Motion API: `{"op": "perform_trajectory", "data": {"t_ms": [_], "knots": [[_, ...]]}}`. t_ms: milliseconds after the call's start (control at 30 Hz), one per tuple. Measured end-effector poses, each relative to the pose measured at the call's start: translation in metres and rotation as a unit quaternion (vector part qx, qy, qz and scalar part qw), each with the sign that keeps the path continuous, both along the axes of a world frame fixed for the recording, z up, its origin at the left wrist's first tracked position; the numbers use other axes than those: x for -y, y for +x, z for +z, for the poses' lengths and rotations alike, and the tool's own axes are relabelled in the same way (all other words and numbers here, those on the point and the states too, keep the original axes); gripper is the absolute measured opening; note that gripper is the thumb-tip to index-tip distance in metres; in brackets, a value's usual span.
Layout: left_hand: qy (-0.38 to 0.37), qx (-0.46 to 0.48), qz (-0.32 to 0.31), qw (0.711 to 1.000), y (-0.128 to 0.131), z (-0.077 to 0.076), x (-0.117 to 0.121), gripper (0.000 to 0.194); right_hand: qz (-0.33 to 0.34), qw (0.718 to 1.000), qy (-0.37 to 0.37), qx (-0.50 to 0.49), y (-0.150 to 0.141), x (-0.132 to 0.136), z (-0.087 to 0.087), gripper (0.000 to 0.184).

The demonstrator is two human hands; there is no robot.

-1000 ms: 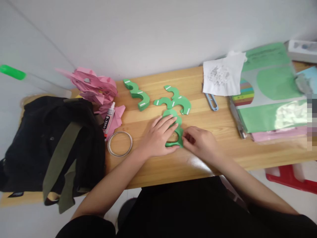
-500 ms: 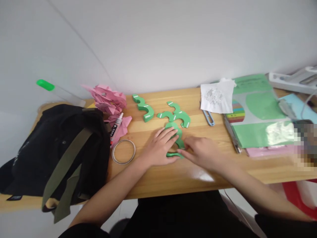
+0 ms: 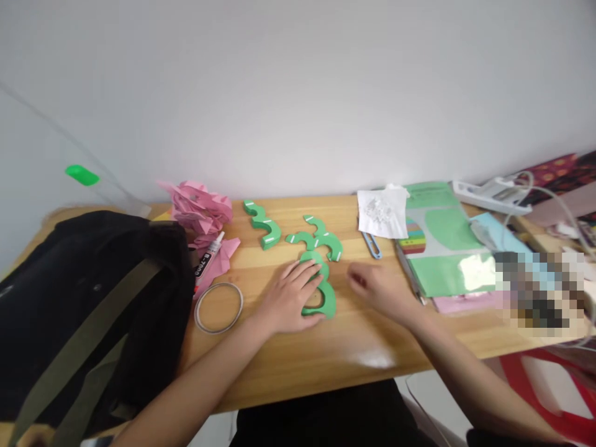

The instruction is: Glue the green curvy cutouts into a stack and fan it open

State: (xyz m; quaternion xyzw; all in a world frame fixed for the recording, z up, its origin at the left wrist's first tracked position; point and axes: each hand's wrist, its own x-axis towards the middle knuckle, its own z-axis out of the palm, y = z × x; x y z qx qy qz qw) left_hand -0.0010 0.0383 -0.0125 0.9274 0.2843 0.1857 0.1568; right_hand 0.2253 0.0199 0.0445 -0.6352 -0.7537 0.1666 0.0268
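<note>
My left hand (image 3: 291,295) lies spread across a green, wavy-edged paper piece (image 3: 328,298), fingers stretched out and pressing it to the table. Part of that piece is hidden beneath the fingers. To its right, my right hand (image 3: 375,288) hovers with curled fingers, apart from the piece; whether anything is inside them does not show. Just beyond the left fingertips are curved green strips (image 3: 321,239) with short white marks at their ends. Another group of curved green pieces (image 3: 263,225), looking stacked, lies farther back on the left.
On the left are a black bag (image 3: 97,310), a tape roll (image 3: 218,308), a glue tube (image 3: 208,257) and crumpled pink paper (image 3: 200,208). A blue cutter (image 3: 372,246), white paper sheet (image 3: 384,214) and green packet (image 3: 447,273) occupy the right of the wooden table (image 3: 298,372).
My right hand has come away from the green piece and its fingers have curled in. The left hand stays on the piece. The whole view has shifted.
</note>
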Motion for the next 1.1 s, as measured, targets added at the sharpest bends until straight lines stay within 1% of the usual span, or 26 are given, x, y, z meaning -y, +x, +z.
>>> {"op": "perform_trajectory", "data": {"t_ms": [67,100,133,167,233,333,433,533,633,700,733,767,800,833,867,933,1000,1100], "knots": [[-0.001,0.005,0.001,1.000,0.000,-0.002,0.000,0.063,-0.093,0.992,0.081,-0.015,0.031,-0.024,0.008,0.017],[-0.001,0.008,0.001,1.000,0.000,-0.002,0.000,0.064,-0.146,0.981,0.124,-0.032,0.047,-0.037,0.013,0.016],[0.000,0.010,0.001,1.000,0.000,-0.003,0.000,0.065,-0.192,0.969,0.147,-0.052,0.062,-0.050,0.016,0.015],[0.001,0.011,0.001,1.000,0.000,-0.003,0.000,0.066,-0.211,0.963,0.156,-0.057,0.075,-0.063,0.019,0.015],[0.001,0.009,0.001,1.000,0.000,-0.003,0.001,0.066,-0.228,0.958,0.162,-0.062,0.092,-0.084,0.022,0.013],[0.003,0.005,0.004,1.000,0.000,-0.002,0.001,0.064,-0.216,0.960,0.172,-0.047,0.102,-0.103,0.020,0.013],[0.007,0.003,0.003,1.000,0.000,-0.002,0.000,0.065,-0.201,0.962,0.180,-0.034,0.104,-0.110,0.018,0.020],[0.003,0.011,-0.001,1.000,-0.001,-0.001,-0.001,0.066,-0.205,0.962,0.179,-0.030,0.105,-0.106,0.021,0.020],[-0.007,0.048,-0.001,0.999,-0.003,0.001,-0.003,0.062,-0.219,0.960,0.174,-0.031,0.097,-0.092,0.025,0.014],[-0.021,0.102,0.021,0.994,-0.004,0.002,-0.005,0.053,-0.210,0.961,0.171,-0.061,0.081,-0.077,0.025,0.013],[-0.028,0.135,0.045,0.989,-0.005,0.002,-0.006,0.046,-0.186,0.966,0.155,-0.093,0.069,-0.069,0.023,0.014],[-0.034,0.164,0.083,0.982,-0.006,0.001,-0.007,0.037,-0.181,0.962,0.159,-0.128,0.057,-0.060,0.021,0.015],[-0.036,0.179,0.129,0.975,-0.007,0.001,-0.008,0.029,-0.162,0.965,0.137,-0.155,0.044,-0.052,0.017,0.016],[-0.033,0.181,0.175,0.967,-0.008,0.001,-0.009,0.024,-0.144,0.965,0.120,-0.185,0.031,-0.044,0.012,0.016],[-0.028,0.168,0.216,0.962,-0.009,0.000,-0.010,0.024,-0.126,0.962,0.100,-0.219,0.019,-0.037,0.007,0.017],[-0.017,0.111,0.267,0.957,-0.012,0.000,-0.012,0.029,-0.104,0.958,0.065,-0.259,0.001,-0.028,-0.005,0.020],[-0.019,0.061,0.276,0.959,-0.015,-0.001,-0.013,0.030,-0.099,0.958,0.045,-0.264,-0.008,-0.024,-0.016,0.020],[-0.039,0.057,0.251,0.966,-0.018,-0.002,-0.014,0.030,-0.099,0.961,0.025,-0.256,-0.010,-0.025,-0.027,0.022]]}}
